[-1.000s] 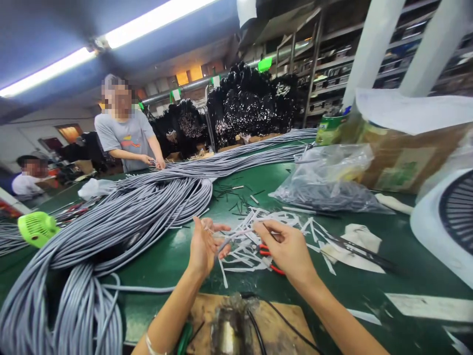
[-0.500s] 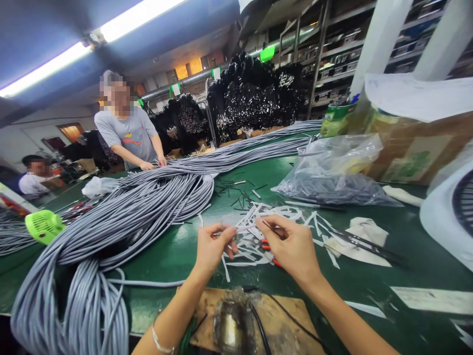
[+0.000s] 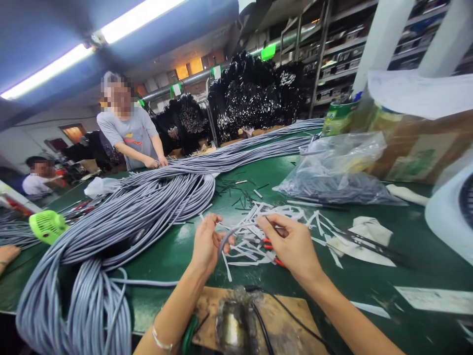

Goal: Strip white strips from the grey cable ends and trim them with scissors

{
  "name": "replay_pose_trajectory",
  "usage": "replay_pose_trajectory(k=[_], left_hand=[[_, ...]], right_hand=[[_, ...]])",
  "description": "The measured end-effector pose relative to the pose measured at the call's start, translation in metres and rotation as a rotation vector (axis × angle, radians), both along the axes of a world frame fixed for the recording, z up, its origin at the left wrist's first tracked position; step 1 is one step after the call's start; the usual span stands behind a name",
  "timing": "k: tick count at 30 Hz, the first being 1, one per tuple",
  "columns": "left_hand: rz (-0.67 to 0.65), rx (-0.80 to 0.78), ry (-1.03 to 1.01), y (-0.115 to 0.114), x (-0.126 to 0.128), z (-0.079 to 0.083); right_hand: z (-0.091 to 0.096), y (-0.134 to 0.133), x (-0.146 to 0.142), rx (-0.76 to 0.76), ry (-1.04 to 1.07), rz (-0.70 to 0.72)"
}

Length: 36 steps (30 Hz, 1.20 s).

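Note:
My left hand (image 3: 207, 242) and my right hand (image 3: 291, 245) are both closed on one grey cable (image 3: 236, 230), which bows in an arc between them above the green table (image 3: 170, 256). The left fingers grip its lower end, the right fingers pinch the upper end. Under my hands lies a scatter of white strips (image 3: 254, 246) and red-handled pliers (image 3: 271, 245). A thick bundle of grey cables (image 3: 121, 222) runs along the table to my left.
A wooden block with a metal fixture (image 3: 236, 320) sits at the near edge. A clear plastic bag (image 3: 336, 172), a cardboard box (image 3: 417, 148) and a white fan (image 3: 454, 212) stand right. A person in a grey shirt (image 3: 131, 135) handles cables opposite. A green fan (image 3: 48, 227) lies left.
The cable end between my hands has bent from nearly straight into an arc. My left hand turned from palm-up to a closed grip, and the view shifted slightly.

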<state>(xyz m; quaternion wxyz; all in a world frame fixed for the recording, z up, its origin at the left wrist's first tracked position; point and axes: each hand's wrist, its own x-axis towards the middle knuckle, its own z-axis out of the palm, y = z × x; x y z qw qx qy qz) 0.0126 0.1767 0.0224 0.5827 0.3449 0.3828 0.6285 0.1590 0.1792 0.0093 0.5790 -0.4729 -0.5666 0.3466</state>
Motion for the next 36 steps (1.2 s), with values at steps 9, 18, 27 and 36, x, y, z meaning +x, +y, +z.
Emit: replay_pose_trajectory(k=[9,18,27,36], left_hand=[[-0.093,0.127,0.423,-0.002,-0.007,-0.001],[0.049,0.198,0.439,0.0,-0.013,-0.001],[0.178,0.287,-0.276,0.011,-0.04,0.015],[-0.235,0.146,0.42,0.0,0.005,-0.01]], right_hand=[[0.003,0.0,0.006,0.052,-0.036,-0.079],[0.002,0.004,0.005,0.049,-0.089,-0.096],[0.003,0.003,0.006,0.075,-0.042,-0.17],[0.001,-0.007,-0.002,0.246,-0.173,-0.087]])
